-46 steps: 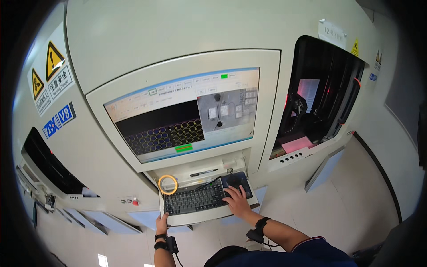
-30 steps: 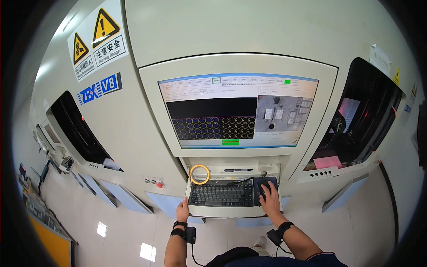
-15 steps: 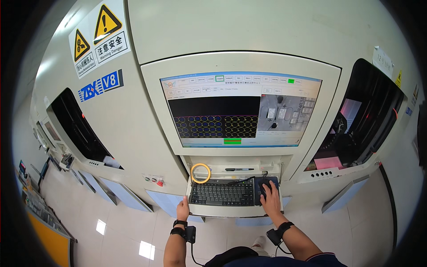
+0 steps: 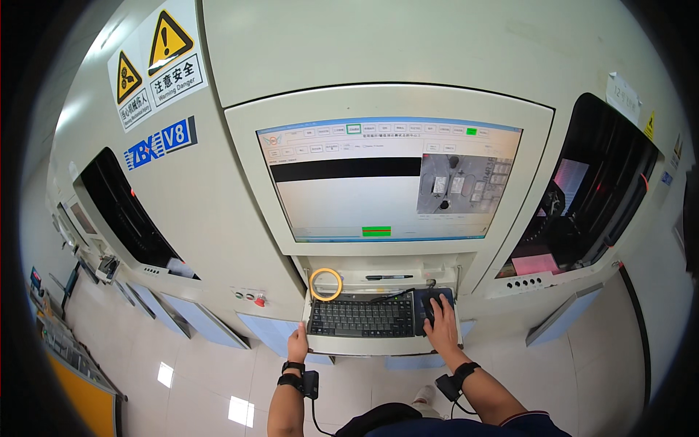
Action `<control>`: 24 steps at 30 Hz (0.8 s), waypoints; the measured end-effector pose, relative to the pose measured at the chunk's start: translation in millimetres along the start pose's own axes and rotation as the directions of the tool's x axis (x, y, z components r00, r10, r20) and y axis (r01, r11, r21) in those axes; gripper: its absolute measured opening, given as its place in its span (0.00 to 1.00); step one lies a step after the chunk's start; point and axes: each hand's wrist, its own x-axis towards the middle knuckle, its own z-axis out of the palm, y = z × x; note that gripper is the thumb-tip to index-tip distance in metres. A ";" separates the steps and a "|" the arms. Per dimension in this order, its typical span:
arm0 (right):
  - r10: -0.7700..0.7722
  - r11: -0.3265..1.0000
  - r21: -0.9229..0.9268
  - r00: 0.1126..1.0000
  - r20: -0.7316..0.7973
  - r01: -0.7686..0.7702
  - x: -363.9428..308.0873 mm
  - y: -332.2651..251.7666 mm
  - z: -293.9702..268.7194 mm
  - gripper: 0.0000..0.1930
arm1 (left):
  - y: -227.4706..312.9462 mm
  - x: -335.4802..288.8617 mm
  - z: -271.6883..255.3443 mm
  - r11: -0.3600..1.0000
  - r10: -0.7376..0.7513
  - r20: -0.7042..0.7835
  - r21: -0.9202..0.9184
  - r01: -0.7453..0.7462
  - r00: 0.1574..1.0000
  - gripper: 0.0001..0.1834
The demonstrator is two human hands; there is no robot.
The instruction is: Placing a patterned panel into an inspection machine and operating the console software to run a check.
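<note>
My right hand rests over a black mouse, its fingers draped on top. Under the mouse lies a dark blue mouse pad. At the left corner of a pull-out keyboard tray, my left hand is closed on the edge; some of its fingers are hidden. The black keyboard sits on the tray between my hands. Above it is a built-in monitor, with a mostly white left panel under a black strip and a grey camera picture at the right.
Behind the keyboard are a yellow tape ring and a black pen. A red button projects from the machine front at left. Dark window openings flank the monitor. Blue-grey panels lean out below, over a tiled floor.
The screen's left panel has turned from black with rows of coloured circles to mostly white. My right hand stays on the mouse, my left on the tray. The view has shifted slightly.
</note>
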 end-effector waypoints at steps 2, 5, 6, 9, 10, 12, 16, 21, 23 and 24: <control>0.004 1.000 0.005 1.000 0.004 -0.004 -0.6 -1.0 -1.5 0.30 | -1.8 0.9 0.2 1.000 0.005 0.007 -0.025 -0.005 1.000 0.37; -0.007 0.998 -0.055 0.999 -0.031 0.006 -3.5 -5.6 -4.0 0.31 | 0.4 -0.9 -0.3 0.999 -0.002 0.015 -0.036 0.003 1.000 0.38; -0.047 0.996 -0.077 0.998 -0.039 0.044 -5.4 -8.0 -4.5 0.30 | 1.8 -1.8 -0.6 0.999 0.005 0.010 -0.032 -0.005 1.000 0.38; -0.137 0.989 -0.066 0.990 -0.044 0.134 -12.2 -16.9 -2.5 0.28 | 5.7 -3.8 -2.0 0.999 0.005 0.009 -0.048 -0.004 1.000 0.36; -0.195 0.980 -0.029 0.980 -0.034 0.194 -14.2 -19.0 -1.6 0.26 | 6.5 -4.5 -2.8 0.999 0.004 0.008 -0.048 -0.003 1.000 0.36; -0.191 0.981 -0.039 0.981 -0.018 0.191 -16.9 -20.6 -0.7 0.23 | 8.3 -5.0 -5.5 0.998 0.010 0.076 -0.059 -0.006 0.997 0.32; -0.261 0.965 -0.036 0.965 0.001 0.261 -18.0 -18.0 -1.2 0.14 | 11.2 -7.8 -10.3 0.990 -0.013 0.160 -0.135 0.035 0.987 0.29; -0.296 0.955 -0.009 0.955 0.017 0.297 -16.2 -19.5 -0.4 0.12 | 17.5 -8.8 -10.7 0.968 -0.058 0.228 -0.227 0.111 0.972 0.27; -0.275 0.961 -0.017 0.962 0.005 0.275 -16.4 -22.0 1.7 0.12 | 20.2 -7.4 -11.0 0.965 -0.076 0.220 -0.231 0.127 0.973 0.26; -0.276 0.961 0.004 0.961 -0.016 0.277 -16.3 -23.1 3.6 0.11 | 19.8 -9.3 -8.9 0.962 -0.116 0.203 -0.220 0.160 0.972 0.25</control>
